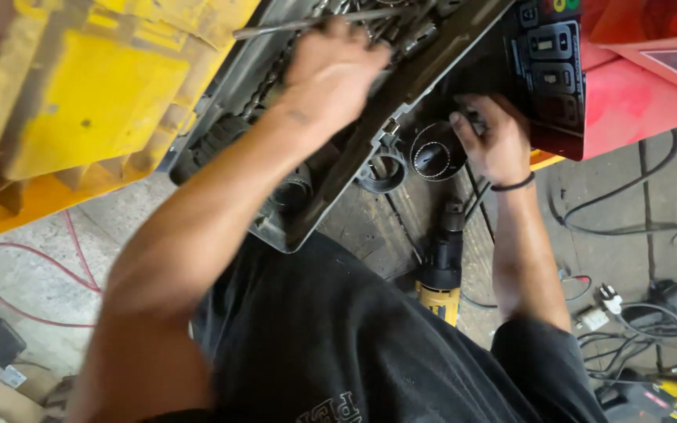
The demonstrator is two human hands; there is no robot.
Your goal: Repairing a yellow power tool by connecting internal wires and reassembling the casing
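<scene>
Fingers of your left hand [331, 70] were spread loosely open and pressed down among the jumbled metal bits in the open grey plastic tool case [276, 223], toward twelve o'clock, closed on nothing that I could make out. Your right hand [489, 139], at about one o'clock with a black band on its wrist, was curled around the rim of a round black toothed hole saw [432, 154] at the case's edge, a second round cup [383, 171] just beside it at its nine o'clock. A yellow-and-black power drill [442, 270] lay on the wooden board at five o'clock from that saw, near black cables [636, 227] on the concrete floor.
</scene>
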